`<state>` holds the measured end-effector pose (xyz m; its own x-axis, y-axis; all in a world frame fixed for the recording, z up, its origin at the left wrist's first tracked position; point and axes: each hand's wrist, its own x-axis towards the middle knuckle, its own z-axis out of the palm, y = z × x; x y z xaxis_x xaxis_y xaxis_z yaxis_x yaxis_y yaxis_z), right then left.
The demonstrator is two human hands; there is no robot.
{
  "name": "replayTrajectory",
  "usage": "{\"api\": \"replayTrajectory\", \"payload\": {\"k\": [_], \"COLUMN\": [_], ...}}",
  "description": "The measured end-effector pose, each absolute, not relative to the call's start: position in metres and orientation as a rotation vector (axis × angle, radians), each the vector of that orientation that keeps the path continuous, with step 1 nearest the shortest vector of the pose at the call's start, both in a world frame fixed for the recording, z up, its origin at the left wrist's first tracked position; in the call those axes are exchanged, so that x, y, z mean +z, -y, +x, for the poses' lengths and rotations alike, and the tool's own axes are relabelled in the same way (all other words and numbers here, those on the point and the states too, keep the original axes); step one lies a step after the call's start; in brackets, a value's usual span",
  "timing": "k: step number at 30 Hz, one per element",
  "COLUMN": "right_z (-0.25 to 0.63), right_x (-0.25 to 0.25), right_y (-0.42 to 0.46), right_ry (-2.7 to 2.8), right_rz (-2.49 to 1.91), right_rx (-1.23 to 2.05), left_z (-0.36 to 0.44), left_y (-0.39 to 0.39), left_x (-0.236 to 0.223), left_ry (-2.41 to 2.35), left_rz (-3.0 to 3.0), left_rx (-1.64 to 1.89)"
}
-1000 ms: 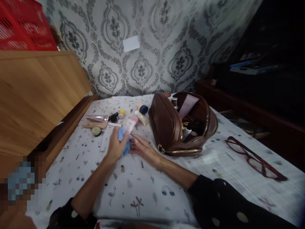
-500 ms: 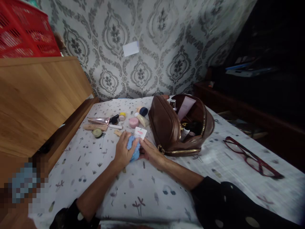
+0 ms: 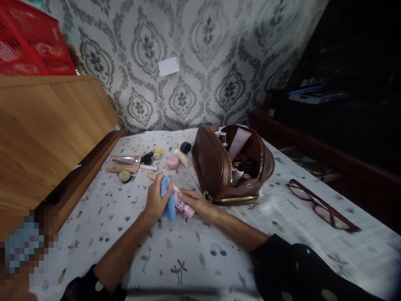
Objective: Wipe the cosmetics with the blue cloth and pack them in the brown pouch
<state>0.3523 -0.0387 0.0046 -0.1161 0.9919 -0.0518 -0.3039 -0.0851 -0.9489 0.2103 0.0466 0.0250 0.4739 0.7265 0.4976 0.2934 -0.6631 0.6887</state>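
A blue cloth (image 3: 168,200) is bunched in my left hand (image 3: 154,196), its fingers closed round it. Pinched in my right hand (image 3: 198,205) is a small flat pink and purple printed tube (image 3: 184,205), slanting down to the right, its upper end against the cloth. Just to the right stands a brown zip makeup bag (image 3: 216,167), unzipped, with a pink tube (image 3: 239,142) and other small items inside. Beyond my hands lie a pink jar (image 3: 172,162), a cream tube (image 3: 183,159) and a jar with a dark blue lid (image 3: 185,146).
More cosmetics lie at left: a shiny rose tube (image 3: 127,160), a beige tube (image 3: 122,168), a round green-lidded pot (image 3: 125,176) and a yellow-lidded jar (image 3: 158,154). Red-framed glasses (image 3: 322,207) rest at right. A wooden panel (image 3: 53,133) borders the left, beneath a red basket (image 3: 34,46).
The item in my hands has turned: a white face with red print showed before, and its pink and purple side shows now. The cloth has shifted left off it. The view has moved slightly.
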Motion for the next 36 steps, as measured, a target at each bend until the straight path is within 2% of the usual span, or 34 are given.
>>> {"api": "replayTrajectory", "payload": {"k": [7,15,36], "right_z": [0.357,0.356,0.36], "right_x": [0.008,0.007,-0.004], "right_y": [0.04,0.039,0.043], "right_ry": [0.829,0.771,1.405], "right_rz": [-0.959,-0.963,-1.319], "right_rx": [1.624,1.546,0.464], "left_z": [0.201,0.197,0.189], "left_y": [-0.065,-0.082,-0.083], "left_x": [0.031,0.028,0.036], "left_ry": [-0.914,-0.954,-0.93], "left_rz": [1.933,1.753,1.886], "left_rx": [1.277,1.33,1.183]}}
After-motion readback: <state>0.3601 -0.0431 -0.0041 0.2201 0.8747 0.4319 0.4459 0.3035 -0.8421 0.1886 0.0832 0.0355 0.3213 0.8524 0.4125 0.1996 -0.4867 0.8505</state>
